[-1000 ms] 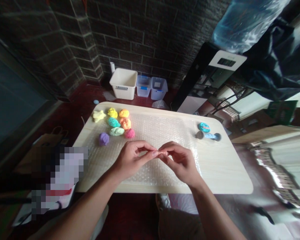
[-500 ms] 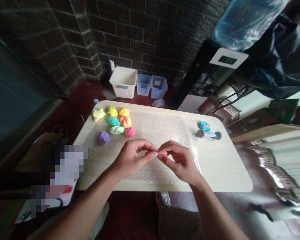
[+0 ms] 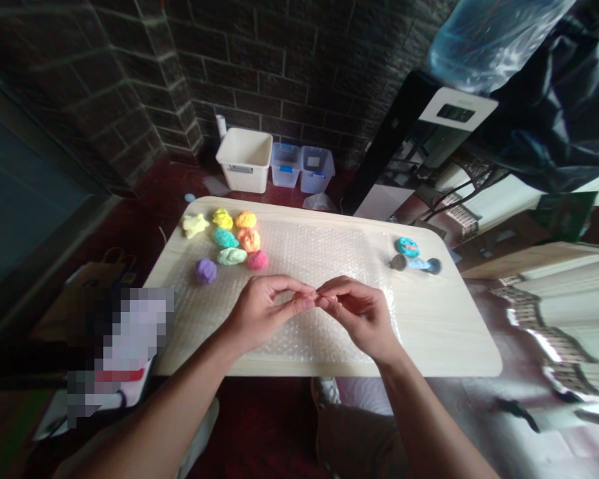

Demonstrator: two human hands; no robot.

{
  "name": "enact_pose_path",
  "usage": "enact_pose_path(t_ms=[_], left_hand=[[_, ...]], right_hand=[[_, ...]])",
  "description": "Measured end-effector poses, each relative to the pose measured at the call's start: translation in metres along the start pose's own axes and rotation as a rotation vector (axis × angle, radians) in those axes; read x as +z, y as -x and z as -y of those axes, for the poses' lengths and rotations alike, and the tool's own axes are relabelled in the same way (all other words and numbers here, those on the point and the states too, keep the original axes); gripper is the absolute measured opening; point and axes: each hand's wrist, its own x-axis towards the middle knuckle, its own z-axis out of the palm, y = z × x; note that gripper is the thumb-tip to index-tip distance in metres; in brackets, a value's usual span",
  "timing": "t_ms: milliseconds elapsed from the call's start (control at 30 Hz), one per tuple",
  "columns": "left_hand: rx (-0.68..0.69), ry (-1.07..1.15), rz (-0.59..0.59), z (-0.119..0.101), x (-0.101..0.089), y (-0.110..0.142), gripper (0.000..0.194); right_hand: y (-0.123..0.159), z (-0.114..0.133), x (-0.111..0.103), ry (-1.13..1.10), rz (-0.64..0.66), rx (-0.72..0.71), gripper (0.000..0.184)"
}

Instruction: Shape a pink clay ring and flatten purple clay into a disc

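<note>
Above the middle of a sheet of bubble wrap (image 3: 309,253), my left hand (image 3: 262,309) and my right hand (image 3: 362,313) meet at the fingertips. Thumb and forefinger of each are pinched together; whatever lies between them is too small and covered to make out. Beyond my left hand sit several soft, clay-like lumps: a purple lump (image 3: 206,271), a pink lump (image 3: 258,259), a pale green lump (image 3: 232,256), a teal lump (image 3: 225,237), an orange lump (image 3: 249,240), a light orange lump (image 3: 245,219), a yellow lump (image 3: 222,218) and a pale yellow piece (image 3: 195,225).
At the right of the wooden table (image 3: 444,332) lie a turquoise lump with an orange stripe (image 3: 408,247) and a blue dumbbell-shaped thing (image 3: 419,265). Behind the table stand a white basket (image 3: 245,159), two clear bins (image 3: 285,165) and a water dispenser (image 3: 419,146).
My fingertips have shifted slightly against each other, with the right thumb drawn up closer to its forefinger. The lumps on the table stay in place; the view has tilted a little.
</note>
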Motion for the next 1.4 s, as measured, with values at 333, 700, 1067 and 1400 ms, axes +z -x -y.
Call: enact_pose_path(t_ms=[333,700,1067,1400], left_hand=[[0.024,-0.029,-0.054,0.002,0.001,0.001,0.033],[0.054,0.006,-0.026,-0.005,0.001,0.002,0.014],[0.155,-0.181,0.025,-0.005,-0.005,0.004,0.009],[0.037,0.072,-0.044,-0.003,0.003,0.001,0.032]], right_hand=[[0.000,-0.002,-0.001,0.073,-0.040,-0.002,0.009],[0.003,-0.003,-0.003,-0.057,-0.040,0.037,0.009],[0.001,-0.002,-0.005,0.107,0.066,-0.081,0.009],[0.003,-0.012,-0.005,-0.156,-0.088,0.087,0.008]])
